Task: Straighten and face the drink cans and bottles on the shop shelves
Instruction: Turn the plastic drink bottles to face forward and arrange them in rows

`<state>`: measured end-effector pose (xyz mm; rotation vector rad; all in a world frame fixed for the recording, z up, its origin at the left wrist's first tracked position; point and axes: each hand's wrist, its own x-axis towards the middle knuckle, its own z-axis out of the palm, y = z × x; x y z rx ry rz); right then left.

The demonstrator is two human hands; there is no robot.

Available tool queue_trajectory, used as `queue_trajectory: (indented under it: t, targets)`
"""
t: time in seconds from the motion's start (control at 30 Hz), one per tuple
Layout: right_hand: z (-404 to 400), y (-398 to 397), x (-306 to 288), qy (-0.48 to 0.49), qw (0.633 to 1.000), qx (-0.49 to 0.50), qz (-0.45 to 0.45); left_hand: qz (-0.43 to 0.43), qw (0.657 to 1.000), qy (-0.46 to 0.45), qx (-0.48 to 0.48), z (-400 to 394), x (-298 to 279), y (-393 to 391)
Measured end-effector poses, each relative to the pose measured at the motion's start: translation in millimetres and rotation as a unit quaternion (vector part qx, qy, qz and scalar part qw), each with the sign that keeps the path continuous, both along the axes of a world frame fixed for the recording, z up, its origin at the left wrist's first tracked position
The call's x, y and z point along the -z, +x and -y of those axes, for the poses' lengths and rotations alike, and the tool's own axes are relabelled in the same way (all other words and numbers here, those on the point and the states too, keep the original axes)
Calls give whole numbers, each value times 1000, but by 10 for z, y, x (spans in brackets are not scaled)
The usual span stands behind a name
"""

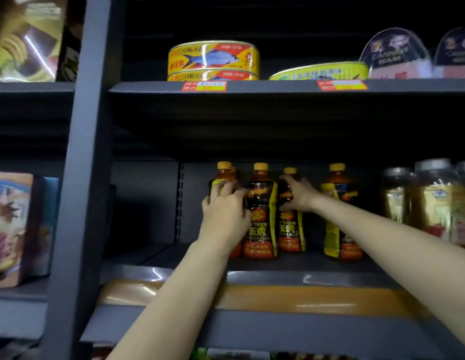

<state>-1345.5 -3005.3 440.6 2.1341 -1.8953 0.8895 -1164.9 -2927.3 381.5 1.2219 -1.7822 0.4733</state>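
Observation:
Several amber drink bottles with yellow caps and black, red and yellow labels stand on the middle shelf [252, 275]. My left hand [223, 209] grips the leftmost bottle [222, 175] around its body. Between my hands stands a second bottle [261, 216], its label facing front. Just right of it, my right hand [297, 194] curls around the upper part of a third bottle [289, 229] set a little further back. A fourth bottle [339, 216] stands apart to the right, its label turned sideways.
Clear jars with grey lids [431, 201] crowd the shelf's right end. Yellow fish tins [213, 61] and ham packs [395, 55] sit on the shelf above. A dark upright post [80, 178] borders the left, with boxes [15, 227] beyond it. The shelf's left part holds nothing.

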Motion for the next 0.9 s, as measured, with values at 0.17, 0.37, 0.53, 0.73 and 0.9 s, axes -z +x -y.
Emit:
queue_trajectory:
  t: [0.17, 0.37, 0.53, 0.73, 0.9]
  targets:
    - [-154, 3, -6, -27, 999, 18, -28, -2, 1000, -2, 8, 28, -3, 33]
    - [-1048, -386, -64, -9, 989, -146, -19, -6, 1000, 21, 6, -2, -20, 11]
    - [-1405, -463, 116, -25, 978, -185, 90, 19, 998, 59, -7, -149, -43, -90]
    - [-1588, -622, 394, -216, 945, -173, 176, 10, 996, 26, 82, -582, -253, -171]
    - [-1784, -766, 471, -244, 767, -303, 510, -103, 952, 84, 274, -912, -133, -457]
